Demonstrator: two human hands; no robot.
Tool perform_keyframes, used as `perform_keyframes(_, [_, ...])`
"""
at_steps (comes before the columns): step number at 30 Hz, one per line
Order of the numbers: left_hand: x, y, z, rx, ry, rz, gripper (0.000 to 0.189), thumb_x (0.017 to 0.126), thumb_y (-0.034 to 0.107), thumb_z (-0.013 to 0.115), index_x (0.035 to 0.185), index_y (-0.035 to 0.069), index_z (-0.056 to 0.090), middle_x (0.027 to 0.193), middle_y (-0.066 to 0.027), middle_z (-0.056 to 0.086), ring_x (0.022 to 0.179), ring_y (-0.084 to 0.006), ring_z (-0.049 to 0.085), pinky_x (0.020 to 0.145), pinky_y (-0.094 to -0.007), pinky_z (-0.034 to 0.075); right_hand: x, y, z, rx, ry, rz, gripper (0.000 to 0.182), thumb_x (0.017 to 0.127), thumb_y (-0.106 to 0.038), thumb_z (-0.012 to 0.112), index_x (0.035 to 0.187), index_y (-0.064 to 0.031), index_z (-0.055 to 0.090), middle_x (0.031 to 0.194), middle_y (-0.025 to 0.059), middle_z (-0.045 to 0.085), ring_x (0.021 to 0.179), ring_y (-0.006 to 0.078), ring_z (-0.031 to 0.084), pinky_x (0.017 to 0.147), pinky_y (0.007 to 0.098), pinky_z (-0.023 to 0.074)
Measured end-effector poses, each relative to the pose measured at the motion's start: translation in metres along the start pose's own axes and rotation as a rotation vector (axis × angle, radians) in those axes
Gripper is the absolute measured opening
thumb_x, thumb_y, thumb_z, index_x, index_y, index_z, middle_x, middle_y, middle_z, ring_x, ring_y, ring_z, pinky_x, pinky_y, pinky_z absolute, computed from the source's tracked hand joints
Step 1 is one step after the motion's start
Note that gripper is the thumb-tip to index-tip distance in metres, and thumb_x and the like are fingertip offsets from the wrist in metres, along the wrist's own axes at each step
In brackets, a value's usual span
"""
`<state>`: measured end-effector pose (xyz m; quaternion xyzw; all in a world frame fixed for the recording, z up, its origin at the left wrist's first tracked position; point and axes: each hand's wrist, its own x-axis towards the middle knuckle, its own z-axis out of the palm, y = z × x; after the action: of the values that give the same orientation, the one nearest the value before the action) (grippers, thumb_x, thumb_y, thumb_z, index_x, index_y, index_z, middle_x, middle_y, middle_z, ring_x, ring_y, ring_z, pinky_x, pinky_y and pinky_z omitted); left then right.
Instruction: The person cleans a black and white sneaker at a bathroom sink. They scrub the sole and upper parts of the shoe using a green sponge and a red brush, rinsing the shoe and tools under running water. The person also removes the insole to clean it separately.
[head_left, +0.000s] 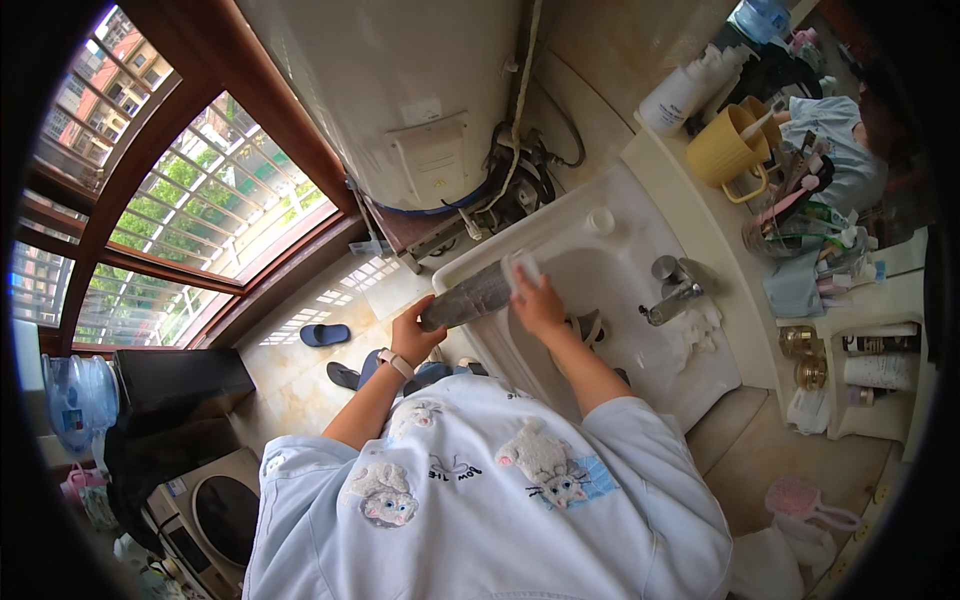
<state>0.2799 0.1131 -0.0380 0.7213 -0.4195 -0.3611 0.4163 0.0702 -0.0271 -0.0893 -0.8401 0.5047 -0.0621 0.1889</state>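
My left hand (412, 336) grips the near end of a long, flat, dark grey object (469, 296), possibly a shoe sole, tilted over the left rim of a white washbasin (495, 341). At its other end, my right hand (540, 307) holds a small whitish block (519, 266), perhaps a scrub brush, against or close to the grey surface. Down in the bowl, partly behind my right forearm, lies a dark and light item (590, 327) that resembles a sandal. A metal faucet (671, 292) rises from the basin's right side.
A round white lid (601, 220) sits on the basin's back ledge, and crumpled white tissue (697, 334) lies beside the faucet. Yellow mugs (727, 146) and bottles crowd the right shelf (694, 195). A water heater (405, 97) hangs behind. Blue slippers (325, 334) rest on the floor.
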Motion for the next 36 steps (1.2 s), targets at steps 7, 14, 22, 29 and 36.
perform_keyframes(7, [-0.004,-0.005,0.003,-0.07,0.026,0.014,0.053,0.063,0.008,0.067,0.114,0.002,0.052,0.088,-0.0133,0.062,0.075,-0.0151,0.061,0.067,-0.0269,0.049,-0.004,0.0,-0.013,0.012,-0.004,0.138,0.057,0.078,-0.028,0.055,0.131,-0.0332,0.033,0.102,0.016,0.042,0.088,0.0333,0.053,0.075,0.0418,0.0457])
perform_keyframes(14, [-0.002,0.002,0.005,-0.055,-0.004,0.008,0.053,0.066,0.004,0.065,0.116,0.001,0.049,0.094,-0.0121,0.061,0.075,-0.0141,0.06,0.067,-0.0265,0.05,-0.031,-0.015,0.003,0.207,-0.24,-0.123,0.061,0.08,-0.03,0.054,0.134,-0.0323,0.026,0.107,0.0207,0.042,0.091,0.0394,0.051,0.078,0.0416,0.0437])
perform_keyframes(22, [-0.002,-0.002,0.005,-0.061,0.034,0.0,0.053,0.063,0.007,0.066,0.113,0.003,0.052,0.089,-0.0135,0.062,0.072,-0.0157,0.061,0.066,-0.0266,0.049,-0.03,-0.027,0.003,0.19,-0.192,-0.06,0.059,0.081,-0.031,0.052,0.134,-0.032,0.026,0.11,0.0228,0.042,0.093,0.0413,0.051,0.08,0.0436,0.0435])
perform_keyframes(29, [-0.003,-0.016,0.006,-0.124,0.035,0.065,0.055,0.062,0.006,0.067,0.115,0.002,0.051,0.094,-0.0142,0.061,0.075,-0.0161,0.061,0.068,-0.027,0.049,-0.014,-0.001,-0.013,0.123,-0.11,0.079,0.053,0.081,-0.032,0.051,0.131,-0.0293,0.033,0.11,0.0227,0.045,0.09,0.0397,0.052,0.077,0.0443,0.0445])
perform_keyframes(36, [0.0,-0.006,0.004,-0.128,-0.011,0.001,0.055,0.063,0.005,0.067,0.116,0.001,0.049,0.098,-0.0139,0.06,0.079,-0.0163,0.061,0.07,-0.0269,0.049,-0.042,-0.049,0.01,0.408,-0.259,-0.112,0.053,0.083,-0.036,0.049,0.132,-0.0318,0.031,0.103,0.0217,0.046,0.089,0.0383,0.052,0.077,0.0423,0.0444])
